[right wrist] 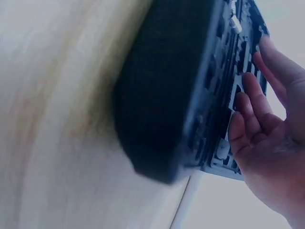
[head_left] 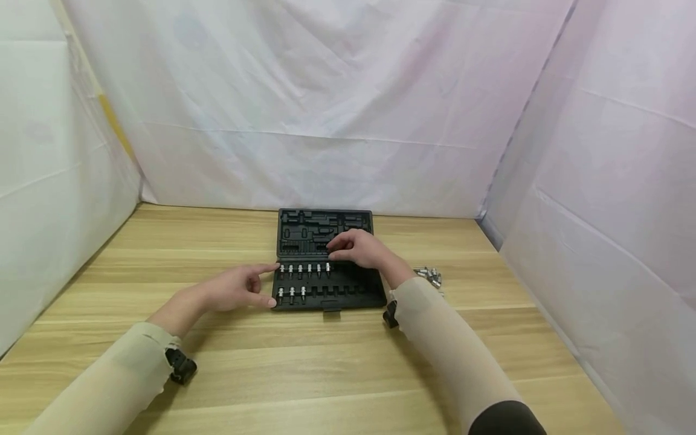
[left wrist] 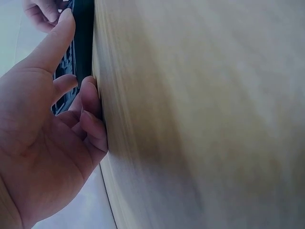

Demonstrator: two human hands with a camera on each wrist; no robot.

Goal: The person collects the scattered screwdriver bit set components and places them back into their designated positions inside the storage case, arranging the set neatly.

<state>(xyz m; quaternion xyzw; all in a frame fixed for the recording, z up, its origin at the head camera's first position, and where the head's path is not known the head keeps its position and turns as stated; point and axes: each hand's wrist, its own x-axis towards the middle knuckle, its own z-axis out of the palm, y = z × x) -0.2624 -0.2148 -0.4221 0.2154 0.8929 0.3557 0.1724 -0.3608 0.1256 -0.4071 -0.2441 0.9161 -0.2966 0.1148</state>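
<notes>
A black plastic tool case [head_left: 359, 279] lies unfolded on the wooden table, its far half [head_left: 312, 235] full of moulded recesses. Silver bit sockets [head_left: 300, 270] stand in a back row in the near half, with three more bit sockets [head_left: 292, 294] in the front row's left slots. My left hand [head_left: 236, 289] rests at the case's left edge, thumb at the front corner and forefinger at the back one. Over the case hovers my right hand [head_left: 361, 248], fingers apart and holding nothing, just beside the back row's rightmost bit socket [head_left: 328, 268].
A small pile of loose bit sockets [head_left: 433, 277] lies right of the case, partly behind my right forearm. White cloth walls [head_left: 304, 109] enclose the table [head_left: 304, 374] at the back and both sides. A black camera [head_left: 181, 365] is strapped at my left wrist.
</notes>
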